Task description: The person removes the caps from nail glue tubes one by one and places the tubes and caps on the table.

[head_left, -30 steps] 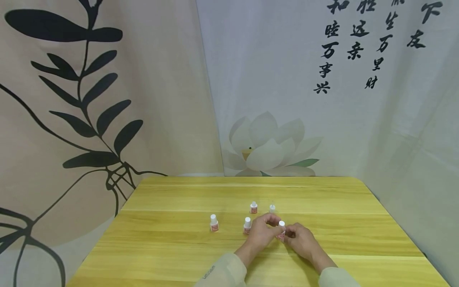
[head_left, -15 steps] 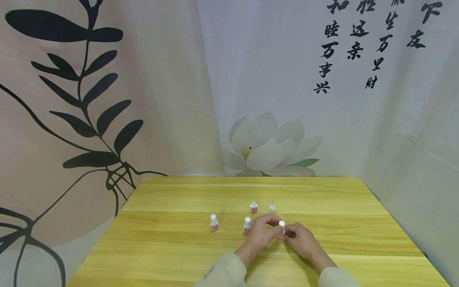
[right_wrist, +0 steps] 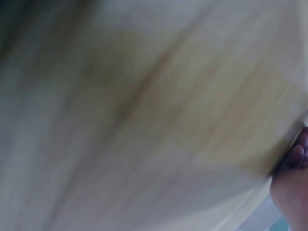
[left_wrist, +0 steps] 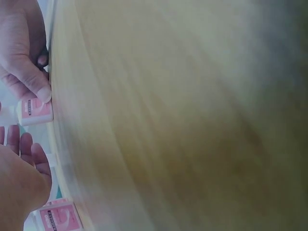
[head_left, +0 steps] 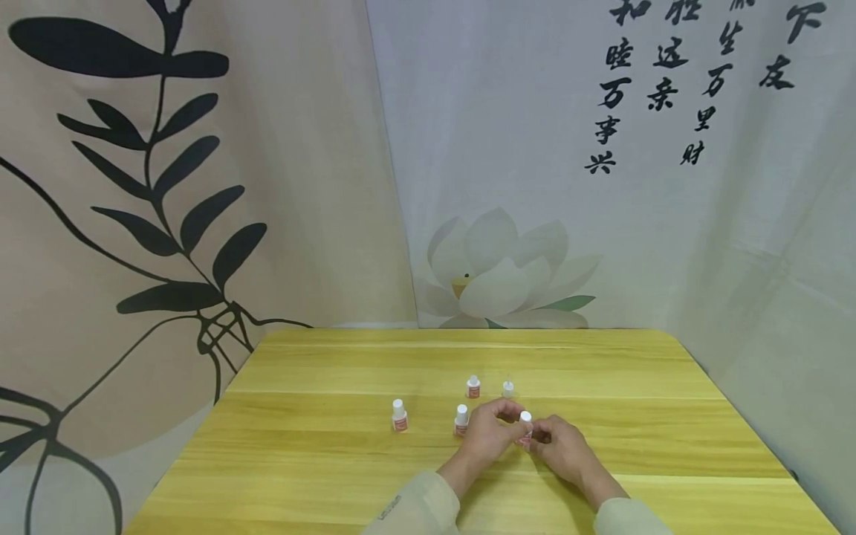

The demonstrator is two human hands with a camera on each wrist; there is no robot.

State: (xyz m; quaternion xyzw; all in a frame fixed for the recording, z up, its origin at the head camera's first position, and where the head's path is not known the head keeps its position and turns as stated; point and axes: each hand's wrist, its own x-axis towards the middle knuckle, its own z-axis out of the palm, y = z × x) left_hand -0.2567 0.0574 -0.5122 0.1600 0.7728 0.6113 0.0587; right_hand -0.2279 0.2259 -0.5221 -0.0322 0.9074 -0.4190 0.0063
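Observation:
A small white bottle with a white cap and a pink-red label (head_left: pixel 525 419) stands upright between both hands. My left hand (head_left: pixel 490 437) holds it from the left, thumb and forefinger at its upper part. From the other side my right hand (head_left: pixel 564 449) pinches it lower down. The left wrist view shows the bottle's pink label (left_wrist: pixel 36 109), with the right hand's thumb (left_wrist: pixel 36 84) on its lower end. Close beside the left hand is another capped bottle (head_left: pixel 461 420), its lower right partly covered. In the right wrist view only part of the right hand (right_wrist: pixel 291 185) shows.
A capped bottle (head_left: pixel 400 417) stands farther left on the wooden table (head_left: pixel 301 461). Behind the hands are a bottle with a red label (head_left: pixel 473 388) and a whitish one with a thin tip (head_left: pixel 508 389), partly hidden. A printed curtain (head_left: pixel 321 163) hangs behind.

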